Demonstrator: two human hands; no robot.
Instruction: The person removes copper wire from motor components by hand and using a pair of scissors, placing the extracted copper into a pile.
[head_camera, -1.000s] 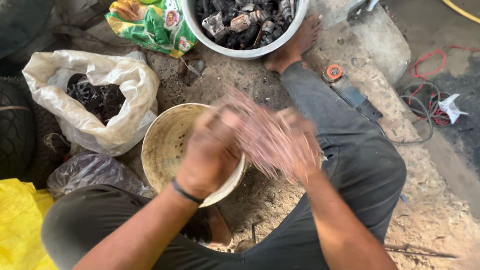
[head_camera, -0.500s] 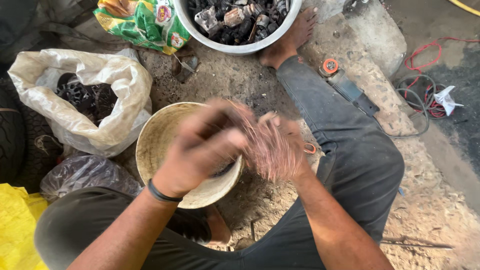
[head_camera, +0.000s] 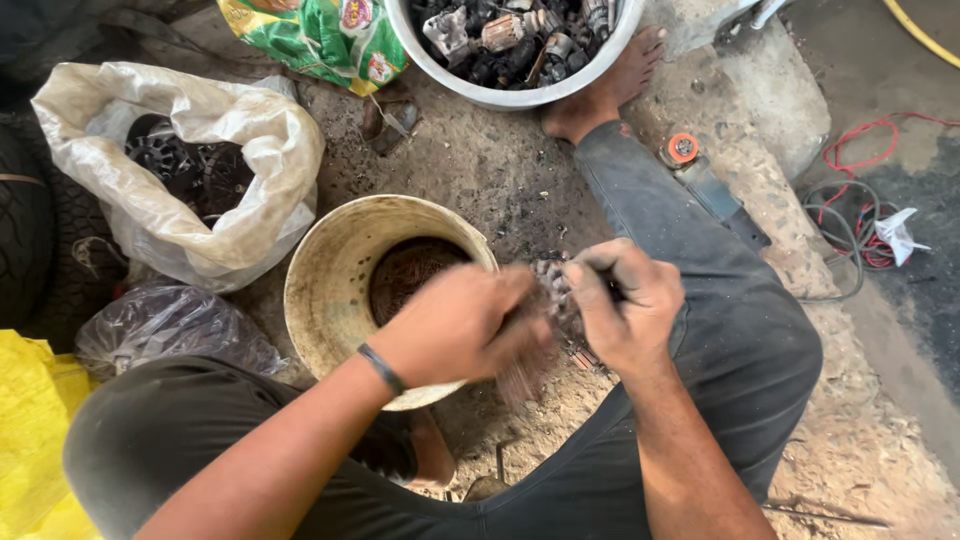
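Observation:
My left hand (head_camera: 462, 325) and my right hand (head_camera: 625, 300) meet just right of a cream plastic bucket (head_camera: 330, 290). Between them is a dark metal motor part with a bundle of copper wire (head_camera: 553, 300). The right hand grips the part from the right. The left hand is closed on the copper strands, which blur downward below it. The bucket holds more copper-coloured wire at its bottom. I sit on the dirt ground with my right leg stretched forward.
A metal basin (head_camera: 520, 95) of dark motor parts stands at top centre by my bare foot. A white sack (head_camera: 240, 150) of dark parts lies at left, a green printed bag (head_camera: 320, 40) above it, yellow plastic (head_camera: 30, 430) at lower left, and a tool with cables (head_camera: 700, 180) at right.
Both hands were shaking a blurred copper bundle over the bucket; now they are steadier and lower right of it, with the dark part visible between them. The camera has shifted.

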